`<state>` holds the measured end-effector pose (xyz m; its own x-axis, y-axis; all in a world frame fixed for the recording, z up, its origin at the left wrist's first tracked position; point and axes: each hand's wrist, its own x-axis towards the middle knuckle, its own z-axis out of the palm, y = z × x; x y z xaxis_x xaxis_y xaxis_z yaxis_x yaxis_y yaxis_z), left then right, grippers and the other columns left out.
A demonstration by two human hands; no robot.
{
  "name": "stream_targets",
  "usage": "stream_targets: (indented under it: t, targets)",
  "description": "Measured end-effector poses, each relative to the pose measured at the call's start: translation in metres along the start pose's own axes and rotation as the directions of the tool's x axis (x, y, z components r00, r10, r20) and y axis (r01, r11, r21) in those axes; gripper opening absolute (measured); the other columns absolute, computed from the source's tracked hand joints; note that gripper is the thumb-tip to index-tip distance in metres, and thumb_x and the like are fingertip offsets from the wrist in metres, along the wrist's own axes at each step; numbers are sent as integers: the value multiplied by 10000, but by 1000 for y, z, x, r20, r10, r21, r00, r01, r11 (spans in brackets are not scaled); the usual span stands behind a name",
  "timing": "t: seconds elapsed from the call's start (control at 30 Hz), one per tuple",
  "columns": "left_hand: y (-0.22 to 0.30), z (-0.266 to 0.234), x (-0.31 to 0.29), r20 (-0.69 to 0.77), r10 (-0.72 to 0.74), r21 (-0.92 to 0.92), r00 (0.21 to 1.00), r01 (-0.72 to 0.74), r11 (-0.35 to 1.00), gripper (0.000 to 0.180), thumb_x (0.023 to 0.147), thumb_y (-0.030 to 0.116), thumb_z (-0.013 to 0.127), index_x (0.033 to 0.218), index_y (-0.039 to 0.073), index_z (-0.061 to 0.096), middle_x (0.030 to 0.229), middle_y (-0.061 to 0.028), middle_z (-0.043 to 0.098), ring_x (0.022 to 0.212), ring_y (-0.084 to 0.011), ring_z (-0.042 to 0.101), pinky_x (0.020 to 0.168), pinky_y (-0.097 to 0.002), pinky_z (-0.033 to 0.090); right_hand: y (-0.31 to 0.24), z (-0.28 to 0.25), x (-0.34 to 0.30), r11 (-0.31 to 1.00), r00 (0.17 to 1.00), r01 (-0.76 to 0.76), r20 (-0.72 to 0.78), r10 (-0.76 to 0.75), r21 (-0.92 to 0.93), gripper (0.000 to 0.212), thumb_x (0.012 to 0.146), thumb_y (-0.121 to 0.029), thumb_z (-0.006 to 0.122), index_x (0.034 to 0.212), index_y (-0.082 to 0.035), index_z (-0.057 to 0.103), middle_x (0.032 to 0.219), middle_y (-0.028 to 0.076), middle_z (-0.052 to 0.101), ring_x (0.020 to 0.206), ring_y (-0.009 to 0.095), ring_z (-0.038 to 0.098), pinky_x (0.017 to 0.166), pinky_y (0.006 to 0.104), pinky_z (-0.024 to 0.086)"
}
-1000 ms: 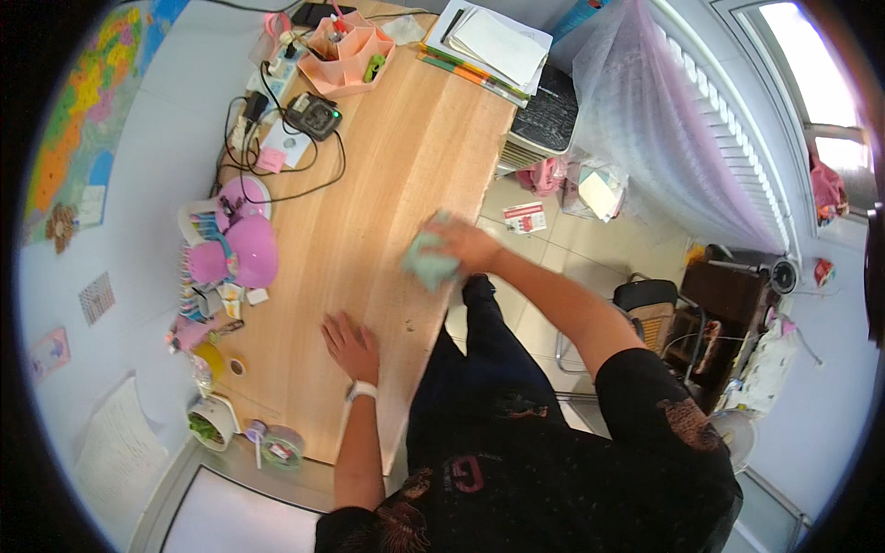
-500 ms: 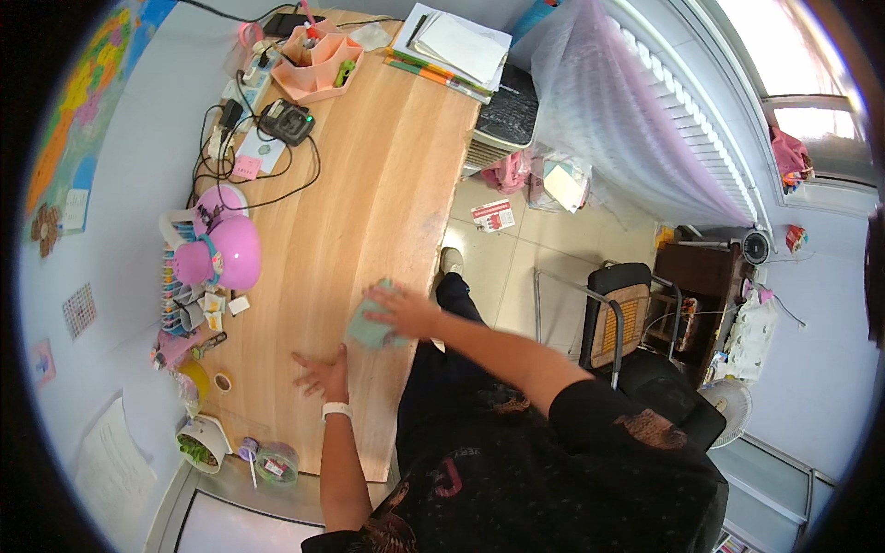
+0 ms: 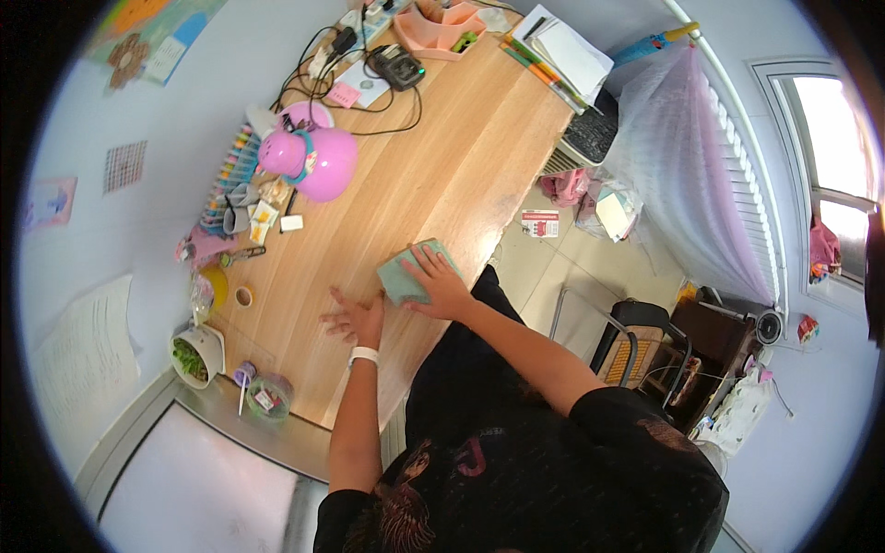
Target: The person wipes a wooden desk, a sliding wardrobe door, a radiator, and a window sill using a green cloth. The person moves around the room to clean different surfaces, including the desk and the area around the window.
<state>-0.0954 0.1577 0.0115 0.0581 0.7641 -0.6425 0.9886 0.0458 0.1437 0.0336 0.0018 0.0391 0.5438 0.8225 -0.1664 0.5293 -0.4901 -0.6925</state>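
Note:
My right hand [image 3: 440,284] lies over a folded pale green cloth [image 3: 395,281] and holds it against the wooden desk top [image 3: 406,175]. Its fingers reach across the cloth and the thumb is at its near edge. Just left of the cloth is my left hand [image 3: 359,318], with spread fingers and nothing in it. That hand is low over the desk; whether the palm touches the wood I cannot tell. A white band [image 3: 363,354] circles my left wrist.
A pink lamp [image 3: 323,164], a tape roll [image 3: 244,296] and a potted plant [image 3: 192,359] line the desk's left side. A black charger [image 3: 396,67] with tangled cables, a pink organizer [image 3: 438,32] and papers [image 3: 564,53] occupy its far end. A chair [image 3: 631,336] stands right.
The view has turned and shifted. My right hand and the green cloth, blurred before, now show sharply, slightly farther from my left hand. My left hand stays spread.

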Motion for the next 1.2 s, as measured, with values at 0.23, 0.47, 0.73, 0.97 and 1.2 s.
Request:
stream_targets:
  t: [0.23,0.47,0.73,0.97,1.2]
  targets:
    - [37,17,-28,32,656,-613,754,-504,608,821,832,259,732,1466,14,271,1385,-281,417,1251,-343,464,1013,-421,408,30,-16,-2,871,824,-391,-309,475,299,907,702,-293,808,1406,28,335,1341,213,496,1196,378,507,949,412,470]
    - [67,-32,-16,319,750,-639,579,-453,622,334,758,97,778,1045,15,630,1008,-74,668,957,-208,630,798,-328,500,20,-82,47,891,886,-404,332,324,209,477,657,-123,809,1074,-24,600,1069,110,613,1083,323,569,839,391,488]
    - [71,-110,-62,-130,991,153,-10,-988,11,277,706,68,729,954,72,607,1072,-80,622,1020,-310,568,864,-408,425,-29,-120,10,895,898,422,-67,-435,-142,332,749,-38,686,1064,-132,640,1321,80,533,1236,301,483,1044,462,366]
    - [39,-6,-59,122,978,86,167,-984,158,349,820,168,643,1149,67,586,1285,-135,526,1199,-338,469,975,-529,358,19,-66,-85,992,988,89,134,-77,-91,350,802,-116,661,1149,-117,612,1386,100,478,1315,325,420,1085,476,341]
    - [124,-4,-37,-165,962,398,219,-878,268,479,881,115,562,1353,70,496,1407,-177,435,1340,-386,353,1106,-564,257,54,-78,-168,981,977,-186,95,191,-59,290,819,-101,643,1108,-99,628,1286,111,565,1211,321,520,1017,438,420]
